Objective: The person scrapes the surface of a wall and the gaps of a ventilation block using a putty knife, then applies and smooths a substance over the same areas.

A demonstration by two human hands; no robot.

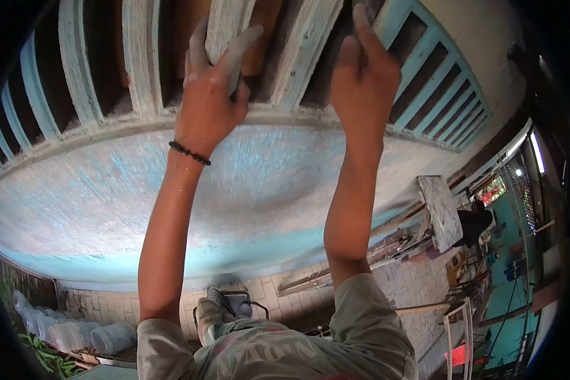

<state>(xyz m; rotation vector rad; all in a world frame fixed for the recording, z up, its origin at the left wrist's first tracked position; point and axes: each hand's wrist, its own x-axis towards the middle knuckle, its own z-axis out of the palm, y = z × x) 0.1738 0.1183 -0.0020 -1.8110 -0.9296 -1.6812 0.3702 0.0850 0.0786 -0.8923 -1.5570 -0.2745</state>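
Observation:
Worn blue and white slats (144,57) stand upright in a row above a wall (247,177) with patchy blue paint. My left hand (212,95), dusty and with a dark bead bracelet (190,153) at the wrist, has its fingers spread around both sides of one slat (229,25). Something pale shows under that palm, too hidden to make out. To the right, my right hand (366,76) is raised near another slat (307,54), its index finger extended upward and the other fingers bent. What it may hold is hidden.
Clear plastic containers (73,334) lie at the lower left by green leaves. A pale board (439,212) leans at the right, with a person (475,223) partly behind it. Long timbers (310,278) lie on the tiled floor, and a wooden frame (467,335) stands at the lower right.

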